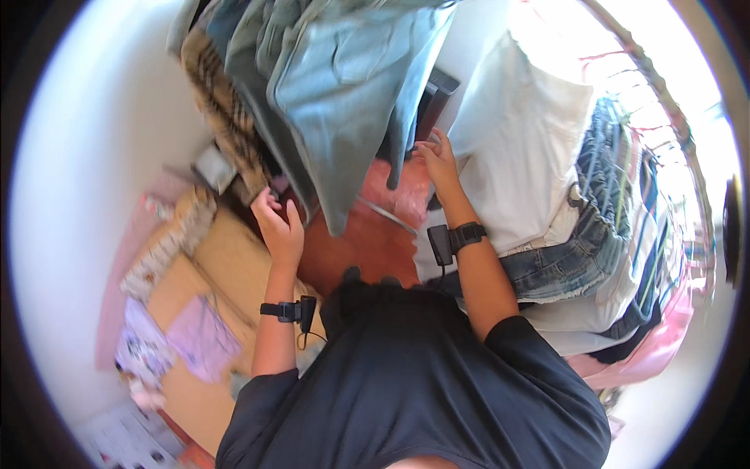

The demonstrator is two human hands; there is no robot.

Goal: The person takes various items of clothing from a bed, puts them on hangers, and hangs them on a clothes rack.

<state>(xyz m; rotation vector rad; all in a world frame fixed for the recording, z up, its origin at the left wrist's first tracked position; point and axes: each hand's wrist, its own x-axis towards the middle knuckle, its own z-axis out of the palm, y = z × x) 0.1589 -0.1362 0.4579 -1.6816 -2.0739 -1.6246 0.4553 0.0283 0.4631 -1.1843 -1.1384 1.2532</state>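
My left hand (pixel 280 225) is at the lower end of a brown plaid garment (pixel 225 99). Its thumb stands apart from the fingers, and whether the fingertips touch the cloth is unclear. My right hand (pixel 438 161) is beside the narrow hanging tip of a grey-green garment, its fingers parted with nothing seen in them. Between and above both hands hangs a pale blue-green garment (pixel 345 99), its long corner pointing down. White cloth (pixel 521 152) hangs just right of my right hand. A black strap with a small device circles each wrist.
Several clothes on hangers, among them a denim garment (pixel 562 269) and pink cloth (pixel 656 352), hang from a rail (pixel 662 88) at right. On the left is a tan bed surface (pixel 181 352) with a lilac cloth (pixel 205 337). Reddish-brown floor (pixel 345 252) shows below.
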